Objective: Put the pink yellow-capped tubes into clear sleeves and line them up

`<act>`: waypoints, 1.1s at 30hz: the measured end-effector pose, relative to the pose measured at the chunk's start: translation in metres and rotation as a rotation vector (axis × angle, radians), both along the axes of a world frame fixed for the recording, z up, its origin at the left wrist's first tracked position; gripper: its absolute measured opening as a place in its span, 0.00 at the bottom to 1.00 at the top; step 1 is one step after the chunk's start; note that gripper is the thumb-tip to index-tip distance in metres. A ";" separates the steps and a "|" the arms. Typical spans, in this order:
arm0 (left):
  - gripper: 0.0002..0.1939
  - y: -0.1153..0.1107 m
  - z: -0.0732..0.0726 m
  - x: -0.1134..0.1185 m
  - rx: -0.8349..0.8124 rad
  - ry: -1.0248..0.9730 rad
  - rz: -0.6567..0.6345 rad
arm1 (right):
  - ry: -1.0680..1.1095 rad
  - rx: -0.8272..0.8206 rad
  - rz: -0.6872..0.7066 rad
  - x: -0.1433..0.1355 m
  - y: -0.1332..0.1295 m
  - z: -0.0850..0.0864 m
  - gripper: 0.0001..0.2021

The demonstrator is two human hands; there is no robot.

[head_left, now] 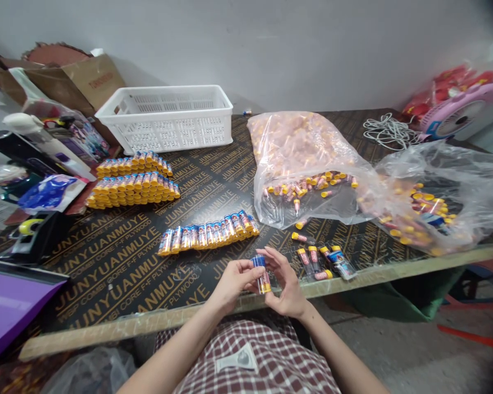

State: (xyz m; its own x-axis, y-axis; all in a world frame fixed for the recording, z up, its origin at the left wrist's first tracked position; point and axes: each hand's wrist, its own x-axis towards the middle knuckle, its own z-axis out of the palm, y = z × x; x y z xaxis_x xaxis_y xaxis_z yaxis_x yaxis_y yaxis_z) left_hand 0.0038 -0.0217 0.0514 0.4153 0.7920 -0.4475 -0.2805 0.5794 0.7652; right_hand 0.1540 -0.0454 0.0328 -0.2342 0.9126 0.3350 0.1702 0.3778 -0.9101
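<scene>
Over the table's front edge, a small tube [261, 272] with a blue top, a printed label and a yellow end is held between my hands. My left hand [231, 282] pinches it from the left with thumb and fingers. Around its right side curls my right hand [288, 290], thumb near the yellow end and fingertips by the blue top. Just beyond lies a row of similar blue-and-yellow tubes [207, 234]. Several loose clear tubes with yellow caps [306, 260] lie to the right, beside a blue printed packet or label [343, 264].
Stacked tubes [133, 189] stand at the left, before a white basket [168, 128]. An open plastic bag [304, 142] full of yellow-capped tubes and another clear bag [468, 180] occupy the right. Beyond are a white cable [390, 131] and a pink fan [462, 112]. A purple panel [16, 306] is front left.
</scene>
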 end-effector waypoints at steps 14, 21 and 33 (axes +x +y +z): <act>0.18 0.002 -0.003 -0.001 0.031 0.045 0.059 | 0.041 -0.007 -0.002 -0.008 0.006 -0.001 0.40; 0.27 0.059 -0.002 -0.042 0.441 0.600 0.420 | -0.053 -0.021 -0.138 0.018 0.022 -0.008 0.40; 0.17 0.067 -0.010 -0.044 0.841 1.253 0.322 | -0.517 0.121 -0.493 0.070 0.046 -0.027 0.21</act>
